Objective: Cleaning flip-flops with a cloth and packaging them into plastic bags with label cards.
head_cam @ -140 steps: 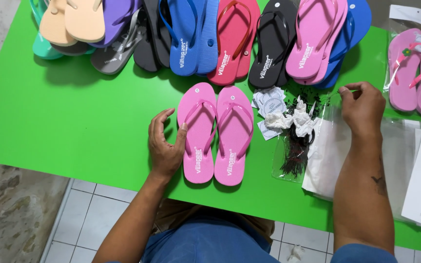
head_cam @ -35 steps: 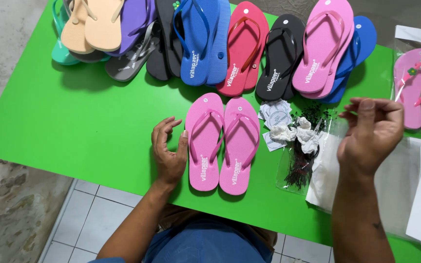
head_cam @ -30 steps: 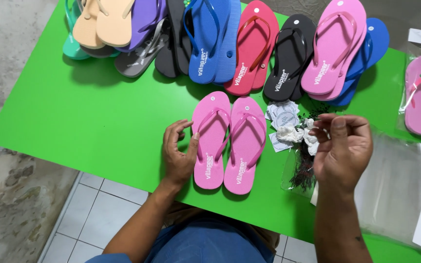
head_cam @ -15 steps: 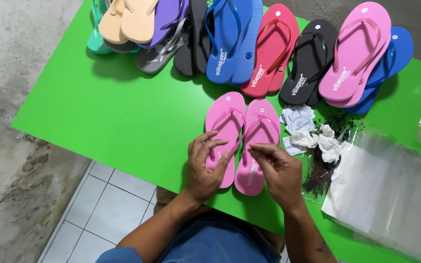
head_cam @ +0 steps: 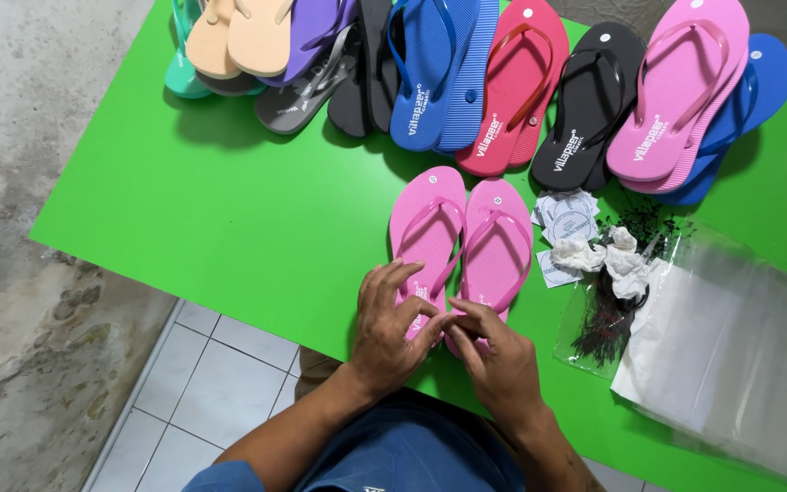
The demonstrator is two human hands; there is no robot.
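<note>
pink flip-flop pair (head_cam: pixel 462 241): near-centre of green worktop (head_cam: pixel 229 219) | left hand (head_cam: pixel 392 328) and right hand (head_cam: pixel 498 360): fingertips pinched together at heels; anything between them hidden | tip: keep heels aligned, soles flat.

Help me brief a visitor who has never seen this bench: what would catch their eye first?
First the bright green table, then the row of colourful flip-flops along its far edge, among them a blue pair and a red pair. In front, a pink pair lies side by side, with the left hand and right hand meeting fingertip to fingertip over its heel ends. Clear plastic bags lie at the right.
</note>
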